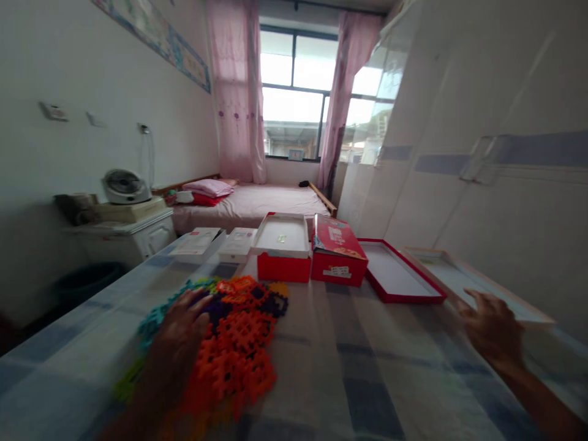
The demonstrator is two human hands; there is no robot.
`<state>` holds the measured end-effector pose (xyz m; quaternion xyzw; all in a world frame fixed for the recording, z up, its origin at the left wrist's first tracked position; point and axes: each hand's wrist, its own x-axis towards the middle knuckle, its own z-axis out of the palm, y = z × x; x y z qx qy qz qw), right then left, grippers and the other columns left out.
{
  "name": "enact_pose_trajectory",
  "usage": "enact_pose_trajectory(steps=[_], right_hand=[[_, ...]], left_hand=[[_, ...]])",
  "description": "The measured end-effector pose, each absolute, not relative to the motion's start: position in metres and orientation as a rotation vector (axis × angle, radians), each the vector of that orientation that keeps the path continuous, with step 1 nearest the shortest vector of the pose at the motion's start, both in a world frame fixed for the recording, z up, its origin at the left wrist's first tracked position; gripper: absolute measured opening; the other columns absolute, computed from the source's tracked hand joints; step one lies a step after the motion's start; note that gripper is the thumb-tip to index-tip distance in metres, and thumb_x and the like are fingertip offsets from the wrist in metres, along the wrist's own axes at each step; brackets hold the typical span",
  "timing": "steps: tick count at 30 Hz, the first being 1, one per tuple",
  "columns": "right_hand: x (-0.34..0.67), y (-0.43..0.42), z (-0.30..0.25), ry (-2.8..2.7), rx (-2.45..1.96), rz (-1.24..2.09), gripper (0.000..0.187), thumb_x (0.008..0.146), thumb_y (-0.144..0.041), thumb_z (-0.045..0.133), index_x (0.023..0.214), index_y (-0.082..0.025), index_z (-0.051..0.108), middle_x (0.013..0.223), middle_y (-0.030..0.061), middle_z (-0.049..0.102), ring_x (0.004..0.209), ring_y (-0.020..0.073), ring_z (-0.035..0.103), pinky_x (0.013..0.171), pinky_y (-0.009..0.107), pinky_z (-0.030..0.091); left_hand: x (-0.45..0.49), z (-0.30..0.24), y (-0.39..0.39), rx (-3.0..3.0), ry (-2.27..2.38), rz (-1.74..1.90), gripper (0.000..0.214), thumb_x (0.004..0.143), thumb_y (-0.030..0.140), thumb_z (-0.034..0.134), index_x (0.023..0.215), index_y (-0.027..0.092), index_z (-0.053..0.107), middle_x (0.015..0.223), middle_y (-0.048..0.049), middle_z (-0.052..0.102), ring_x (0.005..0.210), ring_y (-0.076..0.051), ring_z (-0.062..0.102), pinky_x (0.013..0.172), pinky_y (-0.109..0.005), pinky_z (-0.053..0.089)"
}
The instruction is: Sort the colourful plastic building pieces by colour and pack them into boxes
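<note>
My left hand (184, 321) lies over a pile of bright plastic interlocking pieces (243, 334), its fingers stretched across them and slightly blurred. Orange pieces make up the near and right part of the heap. Turquoise, dark purple, yellow and lime ones show around its edges, some hidden beneath my hand and forearm. On the right, my right hand (493, 324) hovers at or rests on the near edge of a shallow pale tray-like lid (459, 269). Its fingers are loosely bent and apart, with nothing visible in them; whether they touch the lid I cannot tell.
Along the table's far side stand two white boxes (197, 243), an open white-and-red box (283, 267), a red printed box (340, 272) and a red-rimmed lid (404, 297). A checked cloth (312, 380) covers the table. Beyond are a bed (271, 199) and a cabinet with a fan (126, 185).
</note>
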<state>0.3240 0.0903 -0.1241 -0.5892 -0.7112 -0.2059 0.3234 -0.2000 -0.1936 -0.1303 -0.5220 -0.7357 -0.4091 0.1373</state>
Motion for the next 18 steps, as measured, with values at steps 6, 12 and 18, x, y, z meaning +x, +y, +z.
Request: enact_pose_trajectory(steps=[6, 12, 18], right_hand=[[0.225, 0.015, -0.123, -2.262, -1.051, -0.014, 0.043, 0.086, -0.046, 0.04, 0.125, -0.03, 0.042, 0.121, 0.0101, 0.052, 0.112, 0.0315, 0.052, 0.093, 0.05, 0.043], [0.123, -0.044, -0.135, -2.525, -1.042, 0.265, 0.047, 0.09, -0.043, 0.033, 0.132, -0.023, 0.043, 0.137, 0.0085, 0.046, 0.126, 0.0238, 0.042, 0.104, 0.045, 0.036], [0.099, -0.053, -0.147, -2.641, -1.037, 0.119, 0.046, 0.09, -0.042, 0.037, 0.13, -0.023, 0.049, 0.139, 0.0058, 0.045, 0.131, 0.0238, 0.035, 0.108, 0.047, 0.028]], left_hand=[[-0.248, -0.114, -0.228, -1.378, -2.4, -0.896, 0.057, 0.087, 0.053, 0.028, 0.12, 0.014, 0.054, 0.131, -0.0152, 0.051, 0.13, -0.028, 0.037, 0.11, -0.047, 0.024], [-0.277, -0.134, -0.228, -1.394, -2.635, -1.001, 0.062, 0.086, 0.056, 0.025, 0.123, 0.012, 0.05, 0.132, -0.016, 0.052, 0.129, -0.026, 0.041, 0.108, -0.045, 0.029], [-0.235, -0.124, -0.215, -1.457, -2.536, -1.263, 0.054, 0.084, 0.053, 0.038, 0.122, 0.018, 0.052, 0.131, -0.0105, 0.052, 0.125, -0.022, 0.046, 0.107, -0.038, 0.031]])
